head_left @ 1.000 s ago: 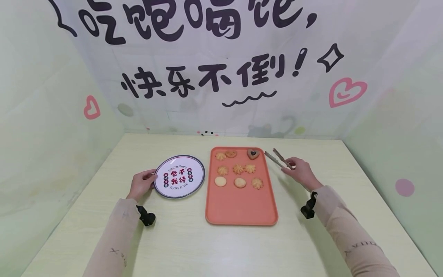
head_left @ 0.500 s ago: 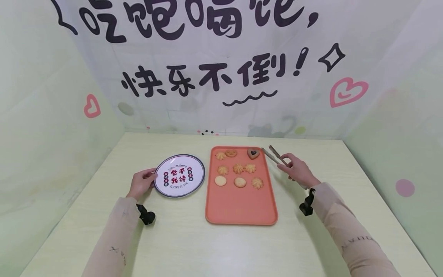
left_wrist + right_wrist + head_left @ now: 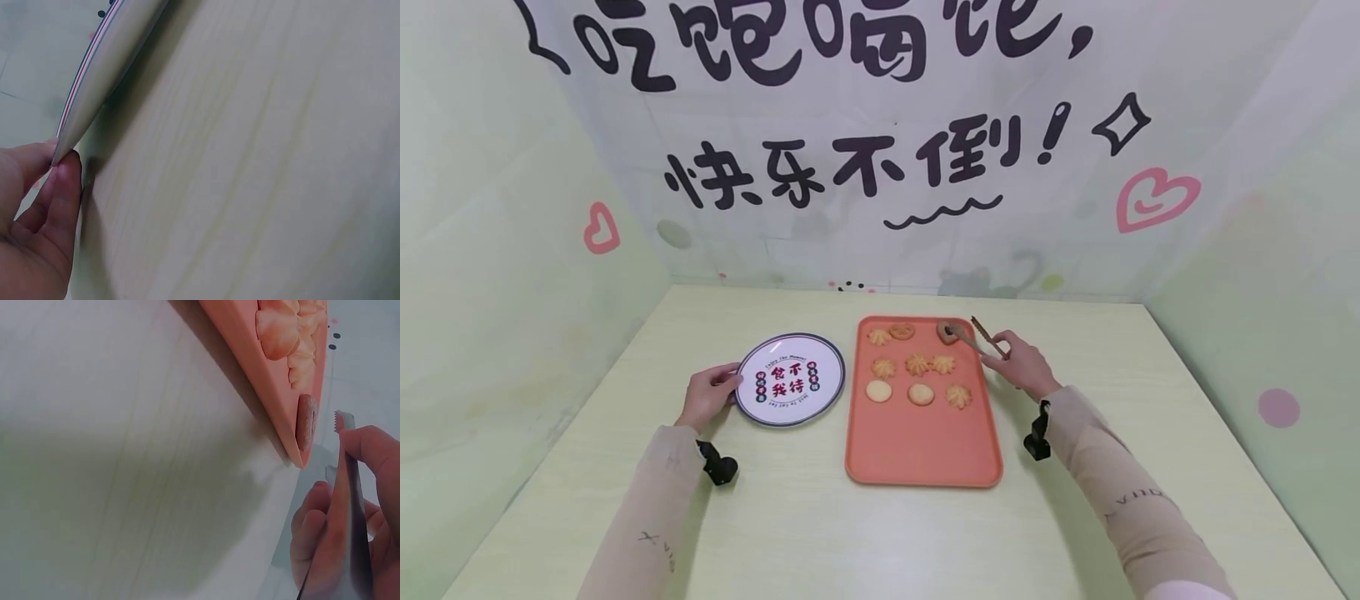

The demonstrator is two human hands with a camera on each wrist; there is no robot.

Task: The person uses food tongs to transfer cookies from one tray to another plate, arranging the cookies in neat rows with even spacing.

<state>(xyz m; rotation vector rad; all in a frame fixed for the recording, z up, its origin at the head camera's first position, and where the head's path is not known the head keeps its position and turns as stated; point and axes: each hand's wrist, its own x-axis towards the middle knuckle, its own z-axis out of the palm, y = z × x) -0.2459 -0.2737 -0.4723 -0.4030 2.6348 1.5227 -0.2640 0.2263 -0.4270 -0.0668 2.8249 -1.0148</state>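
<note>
My left hand (image 3: 707, 395) pinches the left rim of a round white plate (image 3: 790, 381) with a blue edge and red lettering; in the left wrist view thumb and fingers clasp its rim (image 3: 84, 100). Metal tongs (image 3: 988, 335) with toothed tips are held in my right hand (image 3: 1024, 365). Their two arms stand apart, one tip overlapping the heart-shaped cookie (image 3: 946, 332) at the tray's far right corner. The right wrist view shows the tongs (image 3: 340, 544) between thumb and fingers, the brown cookie (image 3: 305, 422) just beyond.
An orange tray (image 3: 922, 450) lies right of the plate. On it are several cookies: flower-shaped ones (image 3: 958, 396), round pale ones (image 3: 878, 391) and a pretzel-like one (image 3: 902, 332). A printed cloth wall (image 3: 850, 250) rises behind the pale wooden table (image 3: 790, 517).
My right hand has moved left with the tongs, bringing their tips from beside the tray to over the heart-shaped cookie. The left hand and plate have stayed in place.
</note>
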